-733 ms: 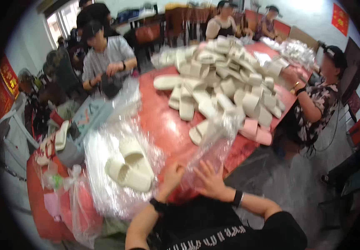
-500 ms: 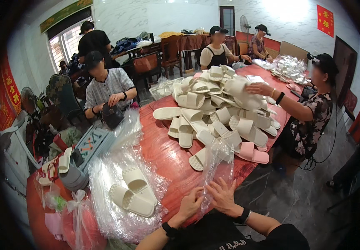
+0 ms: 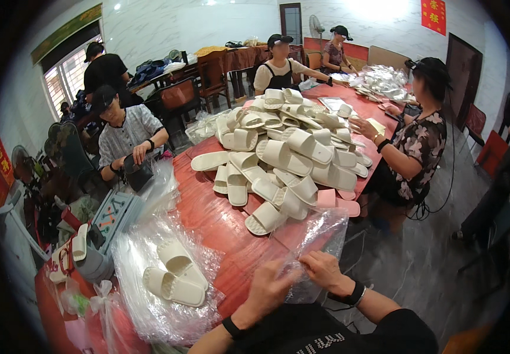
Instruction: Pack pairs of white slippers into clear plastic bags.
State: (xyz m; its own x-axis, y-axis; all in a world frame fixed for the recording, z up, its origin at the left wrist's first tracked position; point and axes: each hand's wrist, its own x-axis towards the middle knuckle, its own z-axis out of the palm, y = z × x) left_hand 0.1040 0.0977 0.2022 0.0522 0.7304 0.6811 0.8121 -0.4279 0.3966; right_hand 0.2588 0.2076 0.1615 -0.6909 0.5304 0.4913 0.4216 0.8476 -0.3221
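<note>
A clear plastic bag (image 3: 326, 233) is spread out at the near edge of the table, between me and the slippers. My right hand (image 3: 327, 272) is closed, pinching the bag's near edge. Just left of it my left hand (image 3: 267, 289) is at the same edge, its fingers smeared by motion, so I cannot tell whether they grip the film. Beyond the bag rises a big heap of cream slippers (image 3: 290, 150), with a pink slipper (image 3: 339, 203) at its near right. To my left a pair of cream slippers (image 3: 175, 286) rests on a stack of clear bags (image 3: 134, 253).
A grey-blue toolbox (image 3: 116, 221) and a knotted bag of pink things (image 3: 112, 315) stand at the red table's left end. Across the table, one person (image 3: 131, 127) handles a dark cap. On the right another person's hand (image 3: 364, 127) reaches to the heap.
The clear bag has gone from a narrow upright bunch to a wide spread sheet. My right hand has closed on its edge. My view has shifted slightly right.
</note>
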